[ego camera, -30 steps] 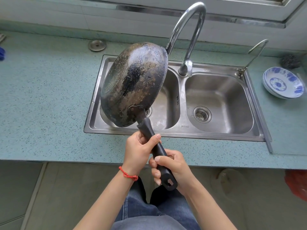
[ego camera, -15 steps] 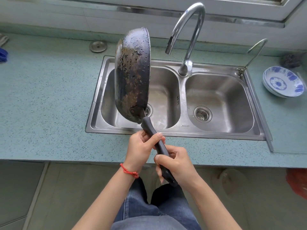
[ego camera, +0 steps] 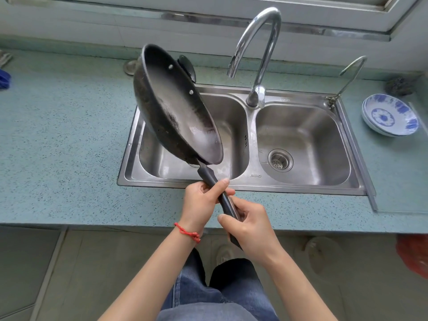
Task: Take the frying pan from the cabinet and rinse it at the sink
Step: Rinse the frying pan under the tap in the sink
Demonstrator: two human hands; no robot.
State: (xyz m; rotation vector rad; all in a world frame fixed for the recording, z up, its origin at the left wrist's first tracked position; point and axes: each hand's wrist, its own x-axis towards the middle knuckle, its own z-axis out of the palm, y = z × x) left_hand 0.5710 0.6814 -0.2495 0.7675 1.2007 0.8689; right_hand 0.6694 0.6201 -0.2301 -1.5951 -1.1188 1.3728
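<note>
Now both hands held the frying pan [ego camera: 180, 112] over the left basin of the sink [ego camera: 243, 185].
Left hand [ego camera: 201, 202] and right hand [ego camera: 251, 224] each had the grip clamped on the black handle [ego camera: 209, 178] — pan tilted, its inside facing the faucet [ego camera: 257, 54], above the counter [ego camera: 58, 140].

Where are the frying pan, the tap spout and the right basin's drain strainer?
frying pan [ego camera: 183, 117], head view, on its inner cooking surface
tap spout [ego camera: 232, 70], head view, on the outlet end
drain strainer [ego camera: 280, 160], head view, on its perforated centre
</note>
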